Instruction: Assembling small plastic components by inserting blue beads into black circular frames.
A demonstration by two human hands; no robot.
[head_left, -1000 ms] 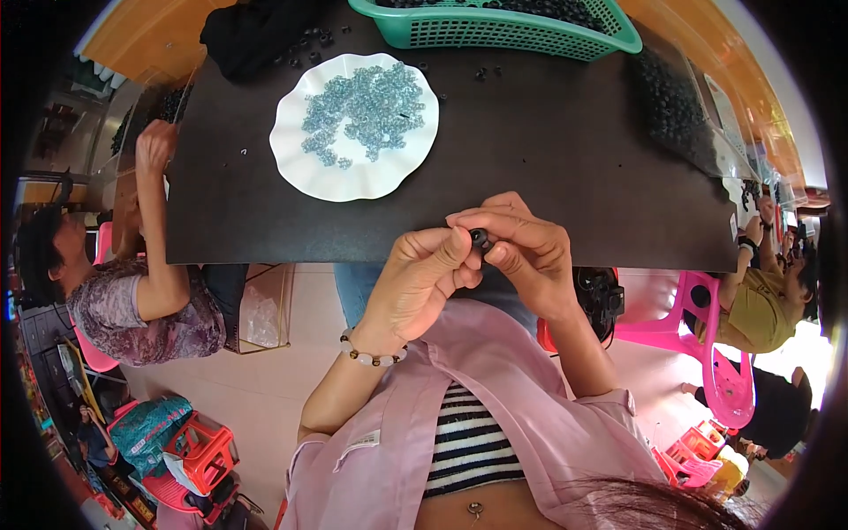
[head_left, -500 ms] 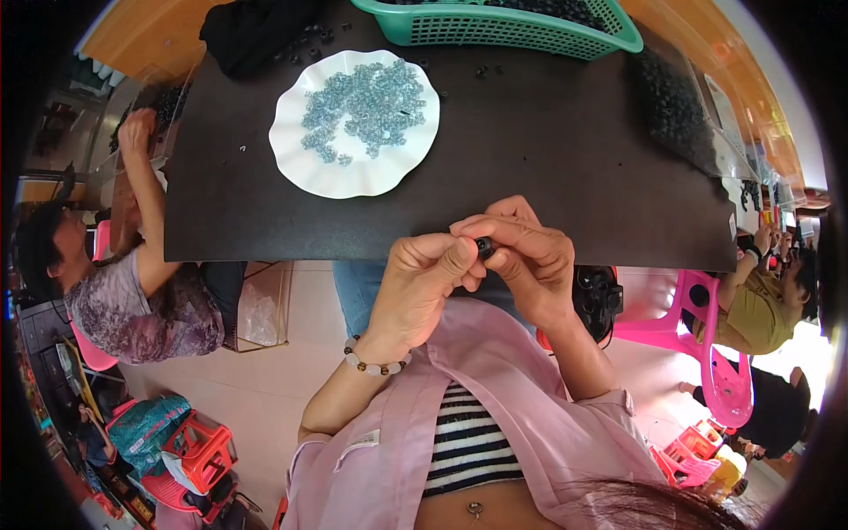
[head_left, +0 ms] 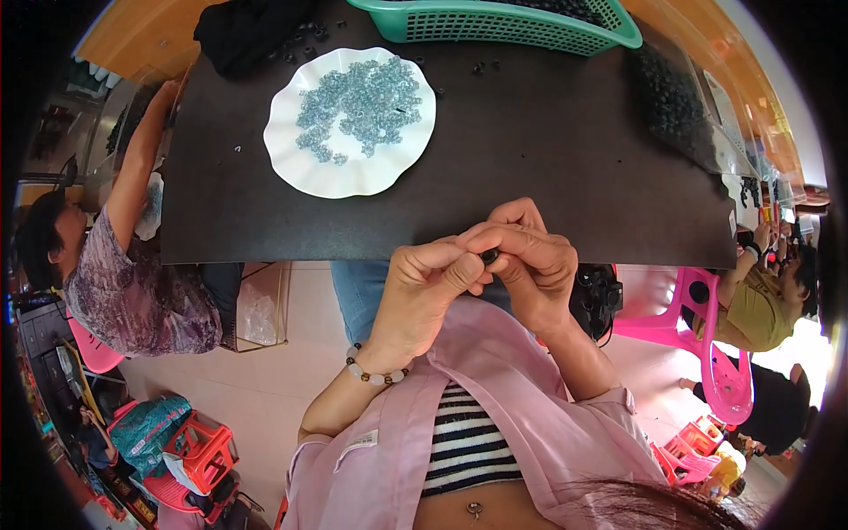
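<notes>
Both hands meet just past the near edge of the dark surface [head_left: 548, 159], fingertips pinched closely around a small round black piece [head_left: 489, 256]. The left hand [head_left: 422, 290] has its grip nearly closed on one side of it, thumb and forefinger pressed together; the right hand [head_left: 535, 265] closes its own grip from the other side. Beyond them stands a scalloped white plate [head_left: 284, 146] bearing clear bluish pieces [head_left: 375, 97], with a green perforated basket [head_left: 503, 30] of black pieces [head_left: 552, 9] farther off.
</notes>
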